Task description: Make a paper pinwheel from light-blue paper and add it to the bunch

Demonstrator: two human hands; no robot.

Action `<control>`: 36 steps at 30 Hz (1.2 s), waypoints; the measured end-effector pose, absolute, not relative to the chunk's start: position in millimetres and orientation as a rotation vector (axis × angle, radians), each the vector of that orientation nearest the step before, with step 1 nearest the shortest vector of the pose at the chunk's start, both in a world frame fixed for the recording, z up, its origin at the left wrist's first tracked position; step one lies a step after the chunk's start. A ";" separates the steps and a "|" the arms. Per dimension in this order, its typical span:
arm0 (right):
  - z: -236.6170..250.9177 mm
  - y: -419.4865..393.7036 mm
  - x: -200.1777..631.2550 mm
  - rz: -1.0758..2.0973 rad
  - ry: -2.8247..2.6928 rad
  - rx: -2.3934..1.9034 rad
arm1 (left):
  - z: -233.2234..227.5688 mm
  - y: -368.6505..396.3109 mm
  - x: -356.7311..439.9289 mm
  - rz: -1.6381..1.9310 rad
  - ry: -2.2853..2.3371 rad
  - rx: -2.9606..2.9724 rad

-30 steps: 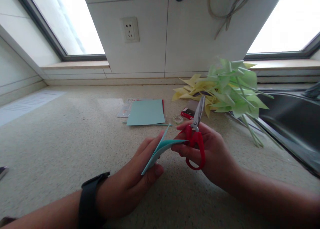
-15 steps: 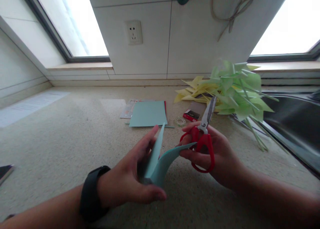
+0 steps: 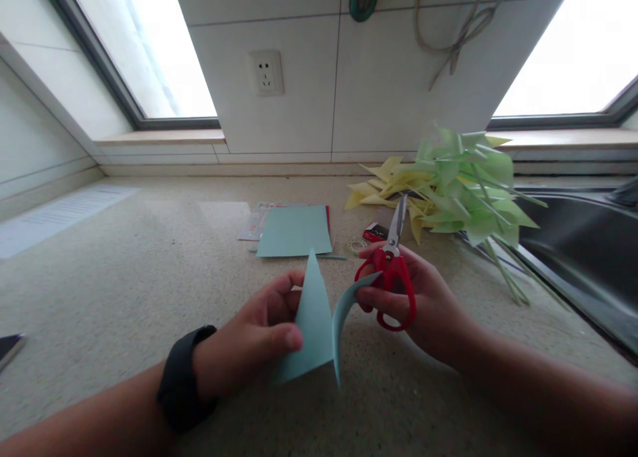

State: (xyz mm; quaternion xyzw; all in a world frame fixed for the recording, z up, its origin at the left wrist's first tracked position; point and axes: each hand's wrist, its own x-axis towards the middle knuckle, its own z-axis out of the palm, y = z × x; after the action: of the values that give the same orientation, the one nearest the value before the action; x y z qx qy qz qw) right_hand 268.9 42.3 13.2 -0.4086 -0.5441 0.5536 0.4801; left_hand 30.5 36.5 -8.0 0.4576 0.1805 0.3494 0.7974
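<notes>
My left hand [image 3: 252,341], with a black watch on the wrist, pinches a folded light-blue paper sheet [image 3: 314,324] that stands open like a tent over the counter. My right hand [image 3: 423,304] grips red-handled scissors [image 3: 391,271], blades closed and pointing up and away. The fingers of my right hand also touch the paper's right flap near its tip.
A speckled countertop [image 3: 149,277] carries a stack of coloured paper [image 3: 294,231], a tape roll [image 3: 355,245], a small red box [image 3: 375,232] and a pile of yellow and green paper pinwheels [image 3: 453,184]. A steel sink [image 3: 583,251] lies at right. A dark object [image 3: 7,347] sits at the left edge.
The folded paper has been spread open from a flat, edge-on fold into an upright tent shape. My right hand with the scissors shifted slightly left.
</notes>
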 end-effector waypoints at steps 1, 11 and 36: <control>12.9 43.6 268.6 1.359 -1.325 -0.998 | -7.9 36.1 30.0 0.743 0.425 0.959; 14.3 51.6 281.4 1.416 -1.319 -0.976 | -6.2 38.3 35.4 0.990 0.516 0.888; 2.8 64.4 290.2 1.034 -1.608 -0.911 | -4.9 36.7 43.9 1.041 0.679 1.046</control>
State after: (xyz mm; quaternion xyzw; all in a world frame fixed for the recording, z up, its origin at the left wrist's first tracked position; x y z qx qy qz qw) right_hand 290.2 64.4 2.8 -0.3749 -0.6621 0.4257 0.4898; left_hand 43.9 36.7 -4.9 0.4674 0.3034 0.4652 0.6878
